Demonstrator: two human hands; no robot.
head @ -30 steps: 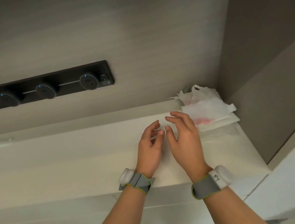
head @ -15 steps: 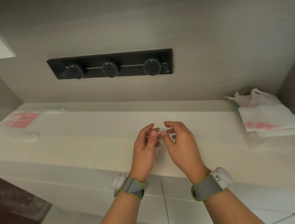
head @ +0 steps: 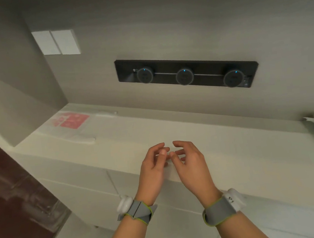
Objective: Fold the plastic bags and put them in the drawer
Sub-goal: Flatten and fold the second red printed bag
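Left hand (head: 154,166) and right hand (head: 189,160) hover half-curled and empty over the counter (head: 235,148); flat plastic bag (head: 69,123) looks light, limp, slippery — best pinched at an edge.

light: dim, soft, even | shadows: faint | blur: smeared right and left edges | distortion: wide-angle bowing
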